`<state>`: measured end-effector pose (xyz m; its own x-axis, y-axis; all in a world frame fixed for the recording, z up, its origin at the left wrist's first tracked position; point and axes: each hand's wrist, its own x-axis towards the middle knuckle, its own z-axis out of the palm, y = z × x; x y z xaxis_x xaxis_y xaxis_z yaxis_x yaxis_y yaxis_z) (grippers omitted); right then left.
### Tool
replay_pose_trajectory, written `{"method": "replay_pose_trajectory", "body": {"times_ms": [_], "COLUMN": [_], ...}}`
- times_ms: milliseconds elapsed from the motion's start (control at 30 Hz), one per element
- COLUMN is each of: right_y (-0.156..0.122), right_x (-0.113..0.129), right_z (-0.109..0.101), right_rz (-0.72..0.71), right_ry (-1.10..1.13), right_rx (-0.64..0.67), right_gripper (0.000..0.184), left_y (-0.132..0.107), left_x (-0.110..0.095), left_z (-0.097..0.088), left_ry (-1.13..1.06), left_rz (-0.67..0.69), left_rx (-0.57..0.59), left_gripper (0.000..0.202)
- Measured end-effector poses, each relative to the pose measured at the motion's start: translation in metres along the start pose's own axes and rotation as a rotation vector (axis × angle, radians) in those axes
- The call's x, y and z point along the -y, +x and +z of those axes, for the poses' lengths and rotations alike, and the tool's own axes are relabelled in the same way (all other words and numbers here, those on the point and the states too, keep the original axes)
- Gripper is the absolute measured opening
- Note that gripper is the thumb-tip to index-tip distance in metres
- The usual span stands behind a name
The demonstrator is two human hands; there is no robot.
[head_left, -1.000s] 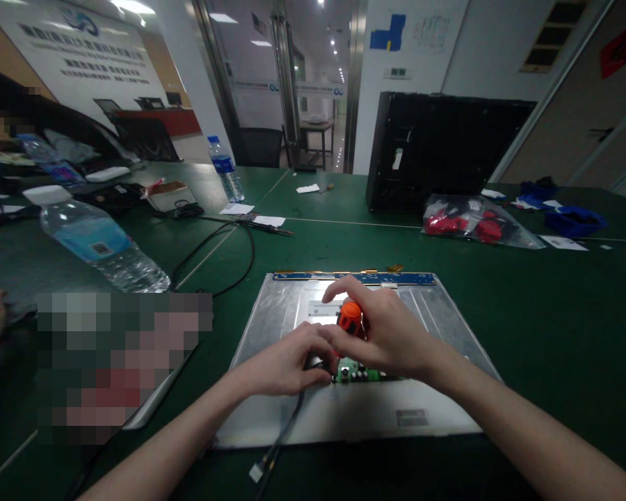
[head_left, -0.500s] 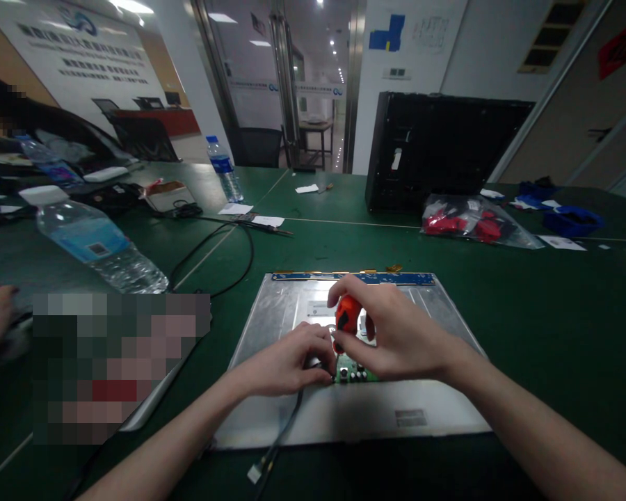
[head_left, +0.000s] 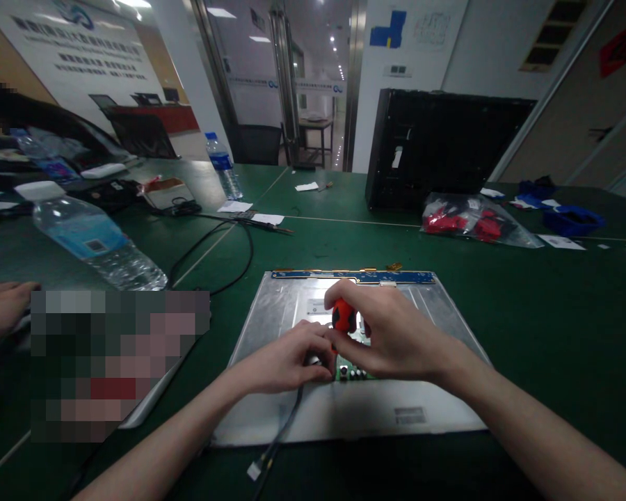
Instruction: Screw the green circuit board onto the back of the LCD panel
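My right hand [head_left: 396, 323] is closed around the orange-and-black handle of a screwdriver [head_left: 343, 316], held roughly upright over a green circuit board [head_left: 353, 371]. The screwdriver's tip is hidden behind my fingers. Close beside it, my left hand [head_left: 297, 358] rests at the board's left edge with fingers curled, and what they pinch, if anything, is hidden. Under both hands a silver metal-backed display panel [head_left: 344, 414] lies flat on the table. A dark cable [head_left: 291, 417] runs from beneath my left hand to a white connector [head_left: 254, 471] past the panel's near edge.
A blue circuit strip [head_left: 396, 277] lines the panel's far edge. To the left, a large water bottle [head_left: 91, 236] lies tilted near another person's hand [head_left: 3, 313]. Further back stand a small bottle [head_left: 222, 167], a black monitor housing [head_left: 443, 149] and a plastic bag with red items [head_left: 474, 221].
The screwdriver handle and my right hand have shifted very slightly left. The other person's hand at the left edge has moved right. My left hand stays in place.
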<state>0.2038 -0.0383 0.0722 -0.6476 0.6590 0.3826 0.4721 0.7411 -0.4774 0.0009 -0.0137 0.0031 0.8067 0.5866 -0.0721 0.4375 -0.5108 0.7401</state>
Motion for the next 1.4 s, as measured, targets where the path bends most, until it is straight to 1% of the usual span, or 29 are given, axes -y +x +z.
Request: {"method": "replay_pose_trajectory", "body": {"times_ms": [267,533,733,1000,1200,1300,1400], "right_y": [-0.0005,-0.0002,0.0003,0.0000,-0.0001,-0.0011,-0.0019], "right_x": [0.0010,-0.0001,-0.0001,0.0000,0.0007,0.0019,0.0040], "right_z": [0.0008,0.0008,-0.0001,0.0017,0.0043,0.0011,-0.0057], "right_rz": [-0.004,-0.006,0.006,0.013,-0.006,-0.001,-0.009], "right_ry": [-0.039,-0.065,-0.039,-0.067,-0.205,-0.237,-0.160], "right_rx": [-0.009,0.001,-0.007,0.006,-0.015,-0.001,0.039], "right_gripper": [0.021,0.020,0.021,0.020,0.019,0.023,0.025], "left_y": [0.0002,0.0009,0.0014,0.0015,0.0025,0.0021,0.0015], "left_x": [-0.0003,0.0005,-0.0020,-0.0009,0.0000,0.0017,0.0029], "left_z": [-0.0017,-0.0016,-0.0026,-0.0021,-0.0023,-0.0013,-0.0004], "left_ry": [0.015,0.009,0.015,0.018,-0.001,-0.003,-0.010], "left_rz": [0.036,0.041,0.046,0.038,0.069,0.057,0.045], "left_rx": [0.004,-0.004,-0.011,-0.009,0.003,-0.003,0.000], "left_gripper": [0.005,0.005,0.003,0.006,0.004,0.004,0.005]}}
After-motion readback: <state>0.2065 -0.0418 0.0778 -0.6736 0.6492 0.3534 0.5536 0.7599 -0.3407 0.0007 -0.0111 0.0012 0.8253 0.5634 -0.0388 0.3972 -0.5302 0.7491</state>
